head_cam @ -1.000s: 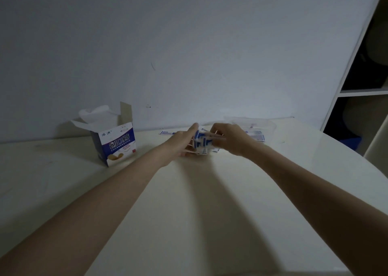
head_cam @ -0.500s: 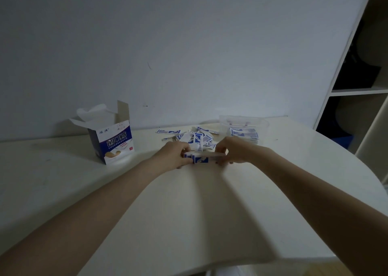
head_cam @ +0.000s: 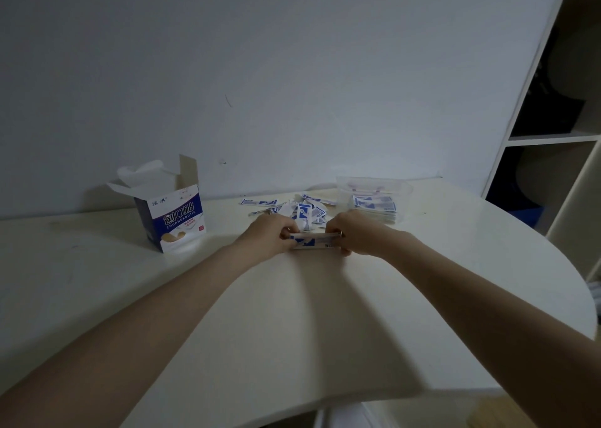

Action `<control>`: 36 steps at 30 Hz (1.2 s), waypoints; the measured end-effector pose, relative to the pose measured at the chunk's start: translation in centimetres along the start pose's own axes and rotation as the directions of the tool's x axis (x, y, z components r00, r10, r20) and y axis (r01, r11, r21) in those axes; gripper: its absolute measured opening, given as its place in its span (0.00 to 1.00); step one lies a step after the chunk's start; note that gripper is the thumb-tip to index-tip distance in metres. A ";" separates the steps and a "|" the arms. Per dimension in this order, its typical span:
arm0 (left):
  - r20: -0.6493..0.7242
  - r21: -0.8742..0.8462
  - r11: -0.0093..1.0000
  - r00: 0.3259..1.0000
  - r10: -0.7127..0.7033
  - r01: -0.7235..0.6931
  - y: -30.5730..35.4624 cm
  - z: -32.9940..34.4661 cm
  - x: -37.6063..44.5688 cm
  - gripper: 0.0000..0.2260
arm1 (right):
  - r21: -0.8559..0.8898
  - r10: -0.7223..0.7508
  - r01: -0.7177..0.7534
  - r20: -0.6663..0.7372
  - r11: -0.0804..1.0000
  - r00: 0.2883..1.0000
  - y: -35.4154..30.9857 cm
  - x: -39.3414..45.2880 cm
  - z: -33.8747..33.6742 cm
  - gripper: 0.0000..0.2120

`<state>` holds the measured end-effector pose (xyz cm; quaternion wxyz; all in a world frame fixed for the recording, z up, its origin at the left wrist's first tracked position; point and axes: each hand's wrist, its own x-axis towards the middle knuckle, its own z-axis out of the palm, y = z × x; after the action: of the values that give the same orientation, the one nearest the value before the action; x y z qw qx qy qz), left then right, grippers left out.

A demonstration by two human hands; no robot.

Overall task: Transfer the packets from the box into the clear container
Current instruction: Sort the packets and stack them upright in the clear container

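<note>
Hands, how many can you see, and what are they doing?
2. The left hand and right hand each grip one end of a stack of packets on the table. No other hands show.

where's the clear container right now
In the head view the clear container sits at the table's far edge by the wall, right of the loose packets, just beyond the right hand.

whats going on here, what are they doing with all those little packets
A person is squaring up a stack of packets on the table, the left hand and right hand gripping its ends. More loose packets lie behind. The clear container already holds some; the opened box stands left.
</note>
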<state>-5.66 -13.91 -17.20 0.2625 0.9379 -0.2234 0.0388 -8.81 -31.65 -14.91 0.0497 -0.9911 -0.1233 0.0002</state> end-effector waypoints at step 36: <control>-0.119 -0.758 0.638 0.932 -0.342 0.138 6.6 -3.0 7.5 0.07 | 0.778 0.479 -0.025 -0.361 0.628 0.800 6.3 2.2 -5.9 0.07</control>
<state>-1.67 -20.41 -10.08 0.6475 0.7594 -0.0571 0.0280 -5.03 -37.74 -9.68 0.4793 -0.8479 0.0538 -0.2200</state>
